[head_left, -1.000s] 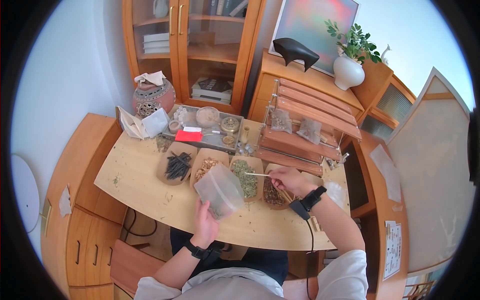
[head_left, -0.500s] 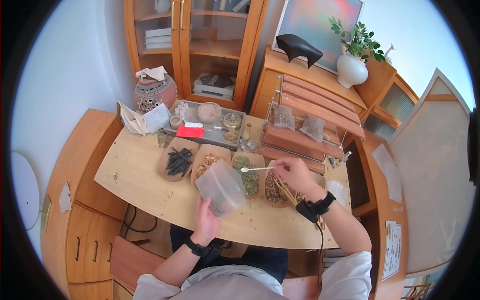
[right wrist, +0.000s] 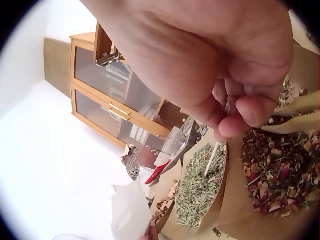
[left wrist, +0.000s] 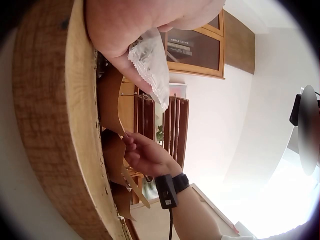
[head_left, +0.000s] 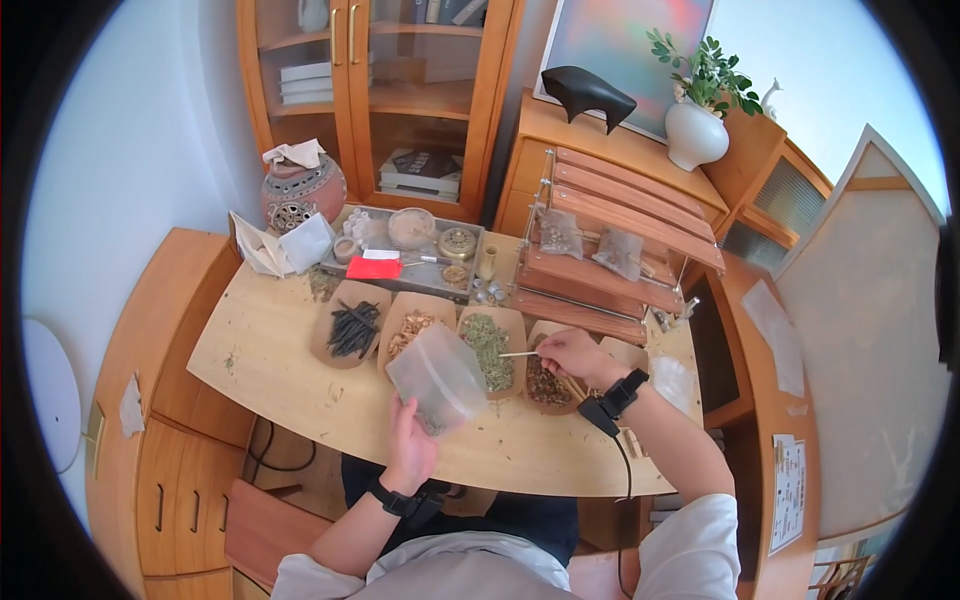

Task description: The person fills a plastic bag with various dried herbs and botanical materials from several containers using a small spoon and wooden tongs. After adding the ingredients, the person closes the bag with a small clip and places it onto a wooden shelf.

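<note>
In the head view my left hand (head_left: 410, 448) holds a translucent pouch (head_left: 438, 376) by its lower part, with some green bits at its bottom. My right hand (head_left: 582, 360) pinches a thin white spoon (head_left: 518, 354) over the paper tray of dried green herb (head_left: 485, 348). The right wrist view shows the spoon (right wrist: 212, 159) between thumb and fingers, its far end down in the green herb (right wrist: 195, 195). Beside that, a tray of reddish dried petals (right wrist: 285, 175) holds wooden tongs (right wrist: 295, 122). In the left wrist view the fingers wrap the pouch (left wrist: 152, 65).
Trays of dark strips (head_left: 353, 328) and orange-brown pieces (head_left: 412, 328) stand left of the herb. Behind are a grey tray (head_left: 335, 268) with small jars and a red packet (head_left: 374, 268), a slatted wooden rack (head_left: 610, 210) with bags, and a patterned pot (head_left: 300, 190).
The right hand with the spoon rose slightly, showing the spoon's bowl, then lowered back to the green herb. The left hand and pouch stayed nearly in place.
</note>
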Available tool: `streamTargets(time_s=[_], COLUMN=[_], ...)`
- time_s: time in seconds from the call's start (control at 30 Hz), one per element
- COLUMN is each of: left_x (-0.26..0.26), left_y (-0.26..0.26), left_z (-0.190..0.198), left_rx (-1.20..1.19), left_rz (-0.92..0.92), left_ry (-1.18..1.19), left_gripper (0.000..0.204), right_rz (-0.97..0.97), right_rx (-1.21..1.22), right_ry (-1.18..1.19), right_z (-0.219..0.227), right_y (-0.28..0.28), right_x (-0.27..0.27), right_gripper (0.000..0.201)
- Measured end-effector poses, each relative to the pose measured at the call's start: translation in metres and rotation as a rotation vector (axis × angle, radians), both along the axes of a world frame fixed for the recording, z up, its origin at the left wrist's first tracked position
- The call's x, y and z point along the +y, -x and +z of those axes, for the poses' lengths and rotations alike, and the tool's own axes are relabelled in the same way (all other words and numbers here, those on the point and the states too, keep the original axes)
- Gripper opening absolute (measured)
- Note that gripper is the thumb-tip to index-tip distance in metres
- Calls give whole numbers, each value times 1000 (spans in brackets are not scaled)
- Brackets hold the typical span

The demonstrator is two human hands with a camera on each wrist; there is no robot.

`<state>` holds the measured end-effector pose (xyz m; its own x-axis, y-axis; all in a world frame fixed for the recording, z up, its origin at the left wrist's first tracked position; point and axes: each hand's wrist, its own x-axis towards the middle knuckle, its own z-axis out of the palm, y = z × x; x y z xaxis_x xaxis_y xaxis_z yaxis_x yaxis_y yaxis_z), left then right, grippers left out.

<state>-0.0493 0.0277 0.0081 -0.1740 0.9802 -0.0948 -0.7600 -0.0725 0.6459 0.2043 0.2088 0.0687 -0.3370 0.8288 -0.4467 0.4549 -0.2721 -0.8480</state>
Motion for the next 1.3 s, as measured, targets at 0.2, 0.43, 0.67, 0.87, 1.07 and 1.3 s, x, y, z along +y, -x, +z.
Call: streamTargets(time_s=[0.2,0.43,0.67,0.87,1.07,1.3], left_x=[1,1,1,1,1,0], left_y=[0,0,0,0,0,0], left_z=[-4,-7,-5,-4,0,2], left_rx=[12,12,2,-2,14,-10], left_rz=[18,20,12,13,19,-5], left_ry=[4,25,4,10,-1,2], left_gripper=[48,48,45,46,47,46], right_rz=[-13,-35,37,84,63,54], right_rx=[75,164,126,-104,-434,-57], right_ry=[89,88,-43,-534,-708,-119], right_z=[-3,20,68,74,35,-1], right_y=[-2,-7,13,22,-7,-3], right_x=[1,-5,-28,-41,-14,-5], right_gripper=[17,18,18,19,18,19])
